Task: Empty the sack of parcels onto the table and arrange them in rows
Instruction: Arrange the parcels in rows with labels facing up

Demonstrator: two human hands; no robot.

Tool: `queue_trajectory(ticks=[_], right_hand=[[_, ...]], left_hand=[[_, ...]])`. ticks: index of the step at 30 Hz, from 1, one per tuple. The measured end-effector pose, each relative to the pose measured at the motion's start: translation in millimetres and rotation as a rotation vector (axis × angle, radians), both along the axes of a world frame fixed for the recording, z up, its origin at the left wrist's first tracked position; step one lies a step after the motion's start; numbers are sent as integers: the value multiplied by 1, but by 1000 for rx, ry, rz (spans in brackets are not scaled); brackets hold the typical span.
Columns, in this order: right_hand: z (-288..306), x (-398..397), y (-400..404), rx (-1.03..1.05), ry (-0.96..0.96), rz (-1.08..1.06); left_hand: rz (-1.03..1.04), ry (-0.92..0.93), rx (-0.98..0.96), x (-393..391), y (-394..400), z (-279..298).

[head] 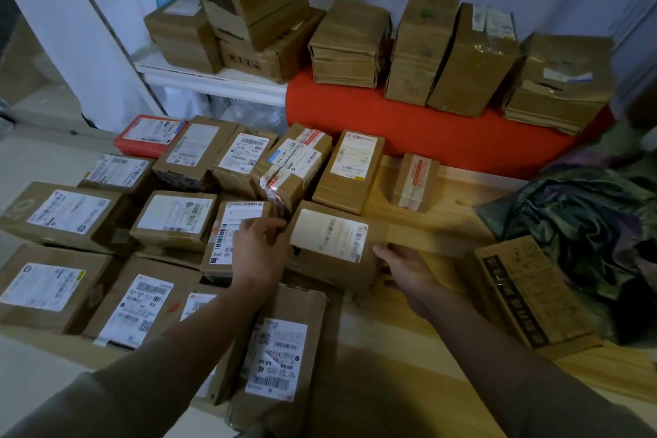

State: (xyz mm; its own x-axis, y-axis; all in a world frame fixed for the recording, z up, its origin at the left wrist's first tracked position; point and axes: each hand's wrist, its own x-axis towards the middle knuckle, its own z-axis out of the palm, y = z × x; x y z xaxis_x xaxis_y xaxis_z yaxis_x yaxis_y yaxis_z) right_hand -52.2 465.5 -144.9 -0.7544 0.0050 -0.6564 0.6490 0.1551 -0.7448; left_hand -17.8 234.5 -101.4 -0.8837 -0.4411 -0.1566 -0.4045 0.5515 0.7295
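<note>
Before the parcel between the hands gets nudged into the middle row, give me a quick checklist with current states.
1. Both hands on the brown cardboard parcel with the white label: ok; left hand at its left edge, right hand at its right.
2. Firm grip: cannot tell.
3. Parcel flat on the pale wooden table: ok.
4. Lined up with its row: not ok, sits skewed.
5. Bare table to its right: ok.
6. Remaining parcels: black-printed brown box lies unsorted beside the crumpled dark green sack: not ok.
</note>
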Motion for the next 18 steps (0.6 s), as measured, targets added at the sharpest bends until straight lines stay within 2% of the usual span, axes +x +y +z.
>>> queue_trajectory(ticks=[3, 5, 11, 14, 18], right_hand=[[-4, -5, -3, -47, -29, 71], [-4, -10, 0, -3, -14, 74], [-5, -50, 27, 342, 199, -107], [-11, -80, 35, 534, 217, -55], [-17, -115, 36, 672, 207, 25]], left_hand=[[-184, 0, -107, -4, 14, -1], [-295, -8, -147, -9, 23, -2], [-613, -59, -323, -32, 45, -6], [-767, -117, -444, -51, 57, -7], [-881, -185, -591, -71, 67, -10]])
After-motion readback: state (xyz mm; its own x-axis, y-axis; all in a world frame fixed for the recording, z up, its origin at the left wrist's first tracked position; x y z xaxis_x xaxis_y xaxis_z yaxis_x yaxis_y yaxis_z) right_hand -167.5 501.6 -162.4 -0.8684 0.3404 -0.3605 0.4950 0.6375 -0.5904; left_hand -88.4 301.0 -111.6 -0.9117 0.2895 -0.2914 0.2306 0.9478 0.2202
